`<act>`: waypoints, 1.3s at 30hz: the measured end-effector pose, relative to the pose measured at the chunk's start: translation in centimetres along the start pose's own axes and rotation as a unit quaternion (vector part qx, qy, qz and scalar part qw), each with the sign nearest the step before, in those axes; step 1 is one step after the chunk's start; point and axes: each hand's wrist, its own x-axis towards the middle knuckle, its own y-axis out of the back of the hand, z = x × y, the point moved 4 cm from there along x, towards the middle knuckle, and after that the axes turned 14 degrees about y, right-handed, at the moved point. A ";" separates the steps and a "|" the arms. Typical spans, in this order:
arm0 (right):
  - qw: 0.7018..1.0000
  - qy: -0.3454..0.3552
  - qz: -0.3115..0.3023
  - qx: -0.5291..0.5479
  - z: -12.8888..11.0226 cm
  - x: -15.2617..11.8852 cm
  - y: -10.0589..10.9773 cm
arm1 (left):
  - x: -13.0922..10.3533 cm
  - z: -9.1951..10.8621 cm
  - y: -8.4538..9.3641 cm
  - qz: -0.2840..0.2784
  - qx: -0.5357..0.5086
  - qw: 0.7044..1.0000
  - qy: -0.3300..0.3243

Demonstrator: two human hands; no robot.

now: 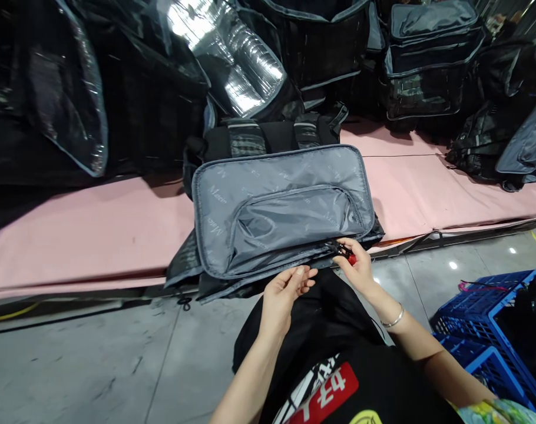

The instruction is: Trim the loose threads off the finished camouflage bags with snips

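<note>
A black backpack (272,203) with grey printed lining lies on the pink-covered bench, its lined panel facing up and its straps toward the back. My right hand (359,265), at the near right edge of this panel, grips a small black and red hand tool (342,251) that looks like thread snips. The tool's dark end points left along the bag's edging. Close by, my left hand (288,288) has thumb and fingers pinched together just below the near edge of the bag. Whatever lies between those fingertips is too small to make out.
Behind the backpack stand several black bags (330,53), one showing a silver foil lining (250,76). Another bag (510,135) sits at the right on the pink bench cover (95,235). Blue crates (475,306) holding dark items stand on the tiled floor at lower right.
</note>
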 end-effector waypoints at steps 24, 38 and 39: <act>0.939 0.222 -0.195 -0.178 -2.1 4.3 1.6 | 0.2 0.2 -1.8 0.062 -0.209 0.967 -0.132; 0.906 0.274 -0.230 -0.225 -4.7 5.0 0.8 | -0.4 1.3 -1.5 0.026 -0.188 0.967 -0.167; 0.903 0.276 -0.238 -0.229 -4.8 5.1 0.6 | -0.4 1.3 -1.5 0.023 -0.187 0.968 -0.168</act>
